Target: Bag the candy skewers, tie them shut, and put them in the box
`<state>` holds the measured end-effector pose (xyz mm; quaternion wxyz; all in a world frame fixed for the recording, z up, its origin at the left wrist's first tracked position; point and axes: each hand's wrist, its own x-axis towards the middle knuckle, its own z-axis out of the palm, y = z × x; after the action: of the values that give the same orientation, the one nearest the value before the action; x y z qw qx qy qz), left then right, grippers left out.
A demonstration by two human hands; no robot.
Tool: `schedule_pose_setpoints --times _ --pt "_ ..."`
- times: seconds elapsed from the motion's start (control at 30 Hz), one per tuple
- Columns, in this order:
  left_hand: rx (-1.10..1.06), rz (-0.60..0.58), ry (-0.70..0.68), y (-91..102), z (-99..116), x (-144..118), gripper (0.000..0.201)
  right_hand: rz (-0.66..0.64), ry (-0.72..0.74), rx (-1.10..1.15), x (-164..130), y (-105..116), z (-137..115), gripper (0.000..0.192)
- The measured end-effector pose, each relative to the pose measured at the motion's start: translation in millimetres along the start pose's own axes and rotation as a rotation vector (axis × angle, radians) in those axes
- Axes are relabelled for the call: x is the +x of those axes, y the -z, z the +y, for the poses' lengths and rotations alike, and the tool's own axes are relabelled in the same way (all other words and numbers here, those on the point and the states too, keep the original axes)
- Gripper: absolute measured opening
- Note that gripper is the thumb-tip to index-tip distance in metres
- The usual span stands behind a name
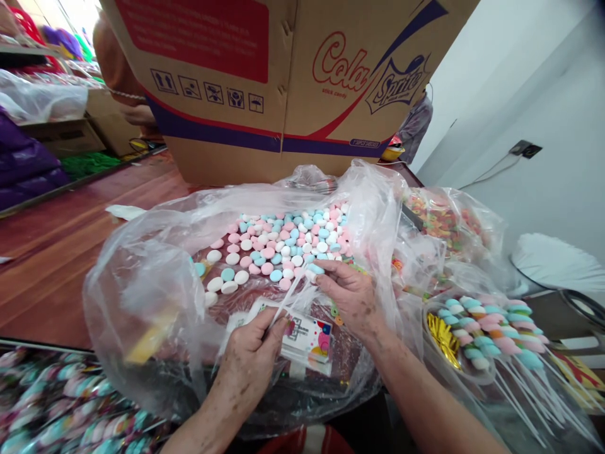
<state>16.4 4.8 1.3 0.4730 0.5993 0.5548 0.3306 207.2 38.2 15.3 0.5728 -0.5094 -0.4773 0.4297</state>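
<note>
My left hand [248, 353] is closed around a thin white stick [292, 291] that points up and away. At the stick's far end, my right hand [348, 295] pinches a pale blue and white candy [314, 270] between thumb and fingers. Whether the stick has gone into the candy is too small to tell. Just beyond both hands spreads a pile of pink, blue and white round candies [269, 252], lying inside an open clear plastic bag [142, 252]. Below the hands lies a stack of printed cards [312, 347], with more white sticks near it.
A large cardboard box [227, 126] stands behind the bag. At the right, a plastic tub [477, 377] holds gold twist ties [443, 340] and finished candy skewers [496, 331]. A bag of gummies [439, 214] sits behind it. Wrapped skewers [70, 410] fill the lower left. Other people stand behind the box.
</note>
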Motion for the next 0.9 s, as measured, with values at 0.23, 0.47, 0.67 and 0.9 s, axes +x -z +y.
schedule_pose_setpoints --times 0.23,0.47,0.67,0.9 --pt "-0.044 0.013 0.004 -1.8 -1.7 1.5 0.029 -0.030 0.181 -0.304 -4.9 1.9 3.6 0.027" --pt "-0.132 0.037 -0.025 -11.9 -3.9 -4.6 0.026 -0.007 0.540 -0.619 -10.7 -4.0 2.4 0.028" --pt "-0.252 0.080 0.001 -14.4 -15.5 -4.8 0.029 0.000 0.807 -0.876 -13.3 -8.2 -5.8 0.028" --pt "-0.191 0.067 -0.062 -8.9 -2.9 -1.8 0.025 -0.120 0.826 -1.004 -33.4 -25.7 -3.4 0.030"
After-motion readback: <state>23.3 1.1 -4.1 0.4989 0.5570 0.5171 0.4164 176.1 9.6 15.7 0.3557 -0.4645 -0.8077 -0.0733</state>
